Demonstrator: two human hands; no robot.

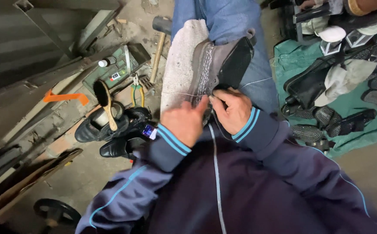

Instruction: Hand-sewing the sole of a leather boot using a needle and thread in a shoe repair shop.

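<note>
I'm pinching white thread (258, 81) with my right hand (232, 110) while my left hand (184, 121) is clamping the grey shoe (221, 65) on my lap. The upper looks soft and light; gripping near the stiff stitched sole seems safest.

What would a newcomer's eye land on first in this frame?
At centre, the left hand and right hand press together on a grey shoe resting on the lap, with a thin thread running off to the right. To the left, a wooden brush lies across black shoes on the floor.
</note>
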